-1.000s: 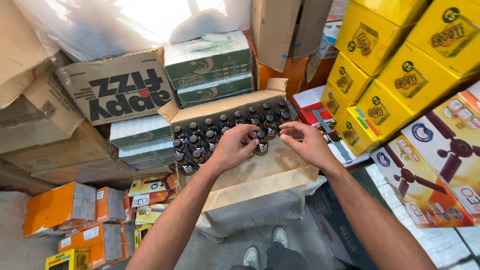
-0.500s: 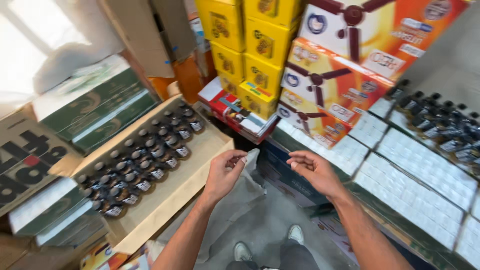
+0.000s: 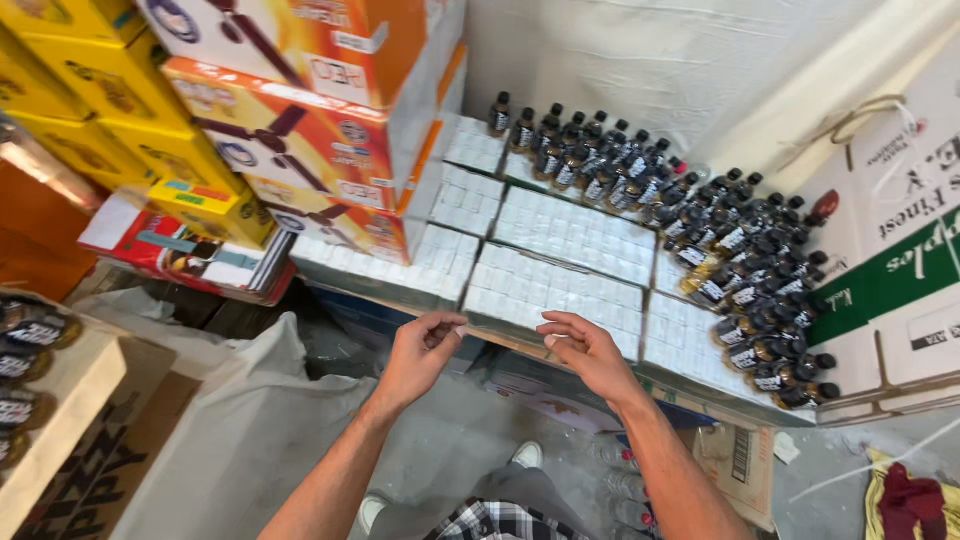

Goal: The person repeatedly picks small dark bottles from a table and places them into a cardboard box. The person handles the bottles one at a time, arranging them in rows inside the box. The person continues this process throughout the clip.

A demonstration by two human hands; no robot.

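My left hand (image 3: 420,355) hovers at the near edge of flat packs of small white boxes (image 3: 560,270), thumb pinched against the fingertips, with nothing visible in it. My right hand (image 3: 585,350) is beside it, fingers bent and slightly apart, also with nothing visible in it. Many small dark bottles with black caps (image 3: 600,170) stand on the packs at the back. More of them (image 3: 760,280) crowd the right side. Neither hand touches a bottle.
Stacked orange and white cartons with fan pictures (image 3: 300,120) and yellow cartons (image 3: 90,110) rise on the left. A carton with a green band (image 3: 890,280) stands at the right. An open box of bottles (image 3: 30,350) is at the far left, with a white sack (image 3: 230,420) below it.
My view has swung from the open box of bottles on the left to the white packs on the right. Both hands left that box and moved over with it.
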